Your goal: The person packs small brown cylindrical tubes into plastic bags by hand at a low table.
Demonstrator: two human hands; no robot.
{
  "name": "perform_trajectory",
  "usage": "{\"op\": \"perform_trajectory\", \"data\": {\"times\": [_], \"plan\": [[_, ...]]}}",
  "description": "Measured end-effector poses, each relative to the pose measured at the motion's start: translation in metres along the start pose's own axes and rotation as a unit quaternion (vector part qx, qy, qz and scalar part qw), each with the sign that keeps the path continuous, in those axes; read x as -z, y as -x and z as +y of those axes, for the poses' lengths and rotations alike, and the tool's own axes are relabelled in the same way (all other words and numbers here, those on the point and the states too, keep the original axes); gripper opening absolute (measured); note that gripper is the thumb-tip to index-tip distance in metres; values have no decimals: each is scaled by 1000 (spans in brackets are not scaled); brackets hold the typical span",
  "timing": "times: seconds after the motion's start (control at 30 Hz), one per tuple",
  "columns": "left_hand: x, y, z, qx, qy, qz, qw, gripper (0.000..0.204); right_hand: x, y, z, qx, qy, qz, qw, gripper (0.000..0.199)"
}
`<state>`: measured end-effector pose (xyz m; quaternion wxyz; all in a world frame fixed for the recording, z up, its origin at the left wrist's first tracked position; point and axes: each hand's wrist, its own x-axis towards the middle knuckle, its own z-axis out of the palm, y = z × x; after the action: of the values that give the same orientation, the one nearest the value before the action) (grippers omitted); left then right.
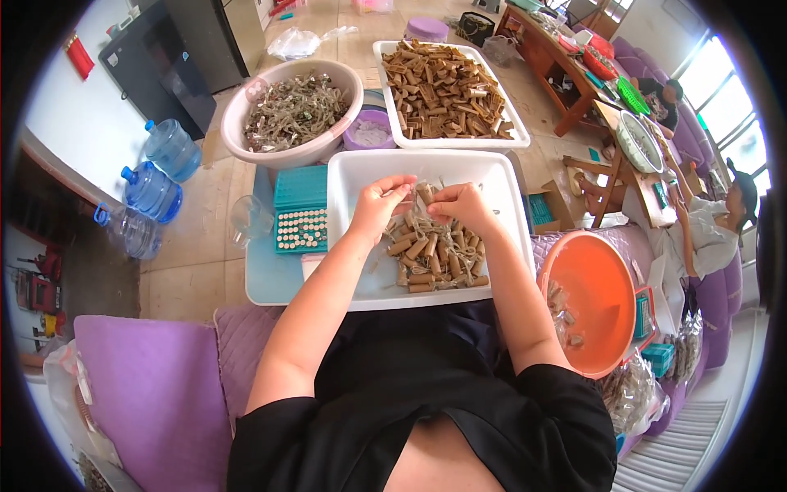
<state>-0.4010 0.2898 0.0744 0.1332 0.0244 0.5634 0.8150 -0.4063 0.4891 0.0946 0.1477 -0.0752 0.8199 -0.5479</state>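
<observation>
Above a white plastic tub [344, 184] on my lap, my two hands are raised close together. The fingers of my right hand [463, 203] pinch a small brown cardboard-like tube [424, 193], held tilted between the hands. My left hand [382, 203] is closed just left of it, thumb and fingertips together, on something too small to make out. Beneath them, a pile of similar brown tubes [438, 254] with pale, stringy wisps around them lies in the tub. A teal case [302, 230] with rows of small round pale pieces stands beside the tub's left side.
A pink basin [232, 135] of tangled greenish-grey packets and a white tray [520, 141] of brown pieces stand beyond the tub. An orange basin [602, 287] is at my right. Three blue-tinted water bottles [154, 193] stand left. Other people [713, 234] sit at right.
</observation>
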Motion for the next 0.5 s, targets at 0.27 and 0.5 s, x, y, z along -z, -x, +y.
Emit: {"op": "perform_trajectory", "data": {"times": [0.27, 0.5], "plan": [[2, -3, -4, -11, 42, 26, 999, 24, -5, -5, 3, -1, -127, -4, 992, 20], [3, -5, -9, -25, 11, 24, 999, 25, -5, -15, 29, 26, -138, 22, 990, 23]]}}
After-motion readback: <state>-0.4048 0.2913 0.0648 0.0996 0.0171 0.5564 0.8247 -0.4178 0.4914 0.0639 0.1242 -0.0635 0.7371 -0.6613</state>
